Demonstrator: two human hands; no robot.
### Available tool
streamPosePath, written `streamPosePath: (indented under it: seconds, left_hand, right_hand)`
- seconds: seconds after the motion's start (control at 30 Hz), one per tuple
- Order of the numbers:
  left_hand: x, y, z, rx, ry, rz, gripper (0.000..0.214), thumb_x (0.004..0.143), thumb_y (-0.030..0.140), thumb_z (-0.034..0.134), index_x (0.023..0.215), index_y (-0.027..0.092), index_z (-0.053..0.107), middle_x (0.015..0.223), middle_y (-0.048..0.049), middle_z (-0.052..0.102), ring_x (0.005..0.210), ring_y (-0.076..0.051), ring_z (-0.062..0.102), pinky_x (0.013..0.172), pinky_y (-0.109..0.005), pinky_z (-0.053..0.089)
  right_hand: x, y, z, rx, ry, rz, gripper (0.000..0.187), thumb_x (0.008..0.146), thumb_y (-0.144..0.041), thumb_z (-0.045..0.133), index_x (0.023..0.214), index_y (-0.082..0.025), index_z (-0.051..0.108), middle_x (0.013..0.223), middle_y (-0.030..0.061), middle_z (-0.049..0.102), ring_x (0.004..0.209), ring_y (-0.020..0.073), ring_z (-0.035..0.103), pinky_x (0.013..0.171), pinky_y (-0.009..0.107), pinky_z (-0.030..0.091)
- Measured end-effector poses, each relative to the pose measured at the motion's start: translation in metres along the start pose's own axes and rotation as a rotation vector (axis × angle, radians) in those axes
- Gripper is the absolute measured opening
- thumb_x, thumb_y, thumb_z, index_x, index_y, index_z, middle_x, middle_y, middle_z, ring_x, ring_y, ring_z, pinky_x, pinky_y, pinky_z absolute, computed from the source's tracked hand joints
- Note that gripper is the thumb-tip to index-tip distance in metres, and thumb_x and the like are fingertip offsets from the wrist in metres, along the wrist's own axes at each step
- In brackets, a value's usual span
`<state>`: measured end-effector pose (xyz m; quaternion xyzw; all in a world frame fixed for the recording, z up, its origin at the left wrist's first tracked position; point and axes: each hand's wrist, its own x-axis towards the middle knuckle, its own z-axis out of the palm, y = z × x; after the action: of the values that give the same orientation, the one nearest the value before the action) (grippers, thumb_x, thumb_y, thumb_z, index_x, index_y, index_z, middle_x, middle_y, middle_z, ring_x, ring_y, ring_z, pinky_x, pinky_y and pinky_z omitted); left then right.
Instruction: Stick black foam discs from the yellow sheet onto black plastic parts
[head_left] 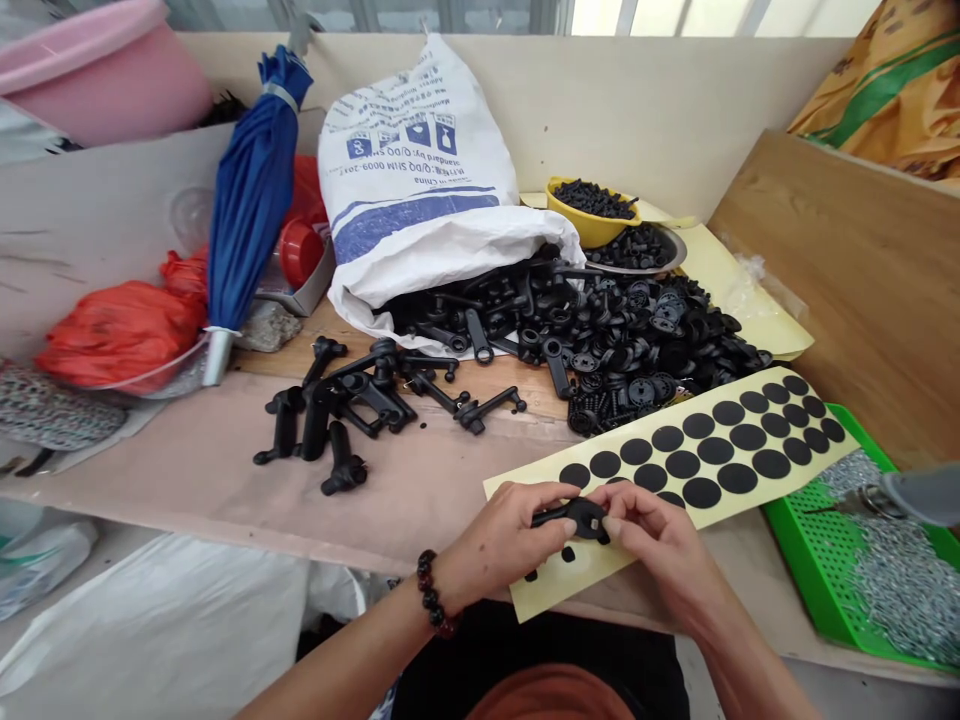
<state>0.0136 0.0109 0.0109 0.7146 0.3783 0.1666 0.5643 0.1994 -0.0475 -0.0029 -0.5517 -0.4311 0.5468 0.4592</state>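
Black plastic lever (574, 518), clasped at its stem by the left hand (499, 545) and pinched at its round head by the right hand (652, 535), just above a yellow backing sheet (547, 585) dotted with black discs (697, 450). Farther off on the bench (187, 470), loose black parts (600, 345), spilled from a white woven sack (412, 170).

A pale-topped wooden workbench (187, 480) runs beneath the person's left hand (502, 540) and right hand (660, 540). A yellow backing sheet of round black pads (720, 450) lies under and ahead of them, and a green perforated tray (795, 570) of silver screws (892, 570) sits just to the right. Farther ahead and to the left lie black plastic levers (315, 425); beyond them, a white woven sack (412, 180) spills a heap of black plastic parts (637, 340) (it nearly reaches the pad sheet).
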Motion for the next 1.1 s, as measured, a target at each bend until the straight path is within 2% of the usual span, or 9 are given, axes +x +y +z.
streamPosePath:
  seconds: [0.17, 0.23, 0.33, 0.53, 0.67, 0.83, 0.9, 0.97, 1.1]
  left_hand:
    - [-0.003, -0.002, 0.006, 0.025, 0.072, 0.02, 0.038, 0.075, 0.017, 0.051, 0.111, 0.015, 0.065, 0.093, -0.0029, 0.069, 0.081, -0.017, 0.06, 0.069, -0.022, 0.046]
    - [-0.004, -0.003, 0.007, -0.014, 0.076, -0.008, 0.038, 0.077, 0.019, 0.051, 0.113, 0.015, 0.063, 0.089, -0.003, 0.068, 0.076, -0.016, 0.06, 0.066, -0.022, 0.046]
    - [-0.004, -0.005, 0.007, -0.137, 0.033, -0.072, 0.036, 0.082, 0.028, 0.05, 0.113, 0.014, 0.062, 0.078, -0.0027, 0.065, 0.063, -0.013, 0.057, 0.055, -0.02, 0.043]
    - [-0.002, 0.001, 0.006, -0.289, -0.047, -0.1, 0.03, 0.079, 0.033, 0.057, 0.099, 0.013, 0.066, 0.076, -0.0035, 0.061, 0.057, -0.01, 0.054, 0.053, -0.02, 0.042]
    - [-0.006, 0.006, 0.008, -0.4, 0.085, -0.077, 0.031, 0.075, 0.031, 0.061, 0.098, 0.01, 0.064, 0.069, -0.0021, 0.058, 0.056, -0.01, 0.052, 0.055, -0.02, 0.042]
    - [-0.016, 0.014, 0.005, -0.436, 0.194, -0.005, 0.029, 0.072, 0.027, 0.062, 0.095, 0.009, 0.063, 0.068, -0.0008, 0.057, 0.058, -0.009, 0.05, 0.056, -0.02, 0.042]
    - [-0.02, 0.018, 0.005, -0.421, 0.232, -0.002, 0.026, 0.072, 0.025, 0.062, 0.094, 0.01, 0.064, 0.069, -0.0007, 0.059, 0.059, -0.009, 0.051, 0.057, -0.02, 0.042]
    - [-0.026, 0.021, 0.008, -0.397, 0.256, -0.004, 0.024, 0.073, 0.023, 0.06, 0.094, 0.012, 0.065, 0.072, -0.0012, 0.062, 0.062, -0.01, 0.053, 0.058, -0.02, 0.043]
    - [-0.034, 0.015, 0.02, -0.424, 0.274, -0.044, 0.033, 0.069, 0.036, 0.068, 0.094, 0.014, 0.07, 0.078, -0.0031, 0.065, 0.073, -0.017, 0.06, 0.066, -0.026, 0.049]
  right_hand:
    - [0.001, 0.0, 0.002, 0.009, 0.014, -0.017, 0.016, 0.071, -0.023, 0.064, 0.06, -0.019, 0.053, 0.087, 0.0053, 0.063, 0.084, 0.0202, 0.056, 0.071, 0.028, 0.043]
    - [0.001, 0.001, 0.004, 0.015, 0.017, -0.026, 0.016, 0.071, -0.023, 0.064, 0.06, -0.019, 0.053, 0.087, 0.0055, 0.063, 0.083, 0.02, 0.056, 0.071, 0.028, 0.044]
    - [0.0, 0.003, 0.007, 0.021, 0.003, -0.033, 0.017, 0.071, -0.022, 0.064, 0.059, -0.019, 0.053, 0.087, 0.006, 0.063, 0.083, 0.0199, 0.057, 0.072, 0.029, 0.045]
    - [-0.004, 0.003, 0.012, 0.06, 0.005, -0.087, 0.017, 0.071, -0.024, 0.068, 0.061, -0.019, 0.056, 0.089, 0.0055, 0.062, 0.086, 0.0198, 0.059, 0.072, 0.028, 0.047]
    - [-0.009, -0.004, 0.011, 0.091, -0.002, -0.045, 0.018, 0.072, -0.032, 0.07, 0.062, -0.018, 0.063, 0.089, 0.0061, 0.065, 0.081, 0.0186, 0.059, 0.071, 0.027, 0.048]
    - [-0.011, -0.01, 0.015, 0.305, 0.031, 0.078, 0.027, 0.074, -0.04, 0.068, 0.089, -0.019, 0.07, 0.089, 0.0087, 0.071, 0.075, 0.0191, 0.065, 0.074, 0.033, 0.052]
    - [-0.011, -0.008, 0.017, 0.217, 0.079, -0.005, 0.03, 0.077, -0.044, 0.064, 0.094, -0.02, 0.068, 0.088, 0.0086, 0.072, 0.077, 0.0211, 0.066, 0.073, 0.034, 0.054]
    - [-0.01, -0.001, 0.016, -0.019, 0.115, -0.114, 0.032, 0.08, -0.048, 0.058, 0.097, -0.023, 0.067, 0.083, 0.0069, 0.072, 0.076, 0.0219, 0.066, 0.07, 0.032, 0.055]
    - [0.006, 0.019, 0.015, -0.435, 0.025, -0.245, 0.034, 0.077, -0.061, 0.054, 0.094, -0.036, 0.069, 0.083, 0.0062, 0.073, 0.076, 0.0267, 0.069, 0.048, 0.031, 0.056]
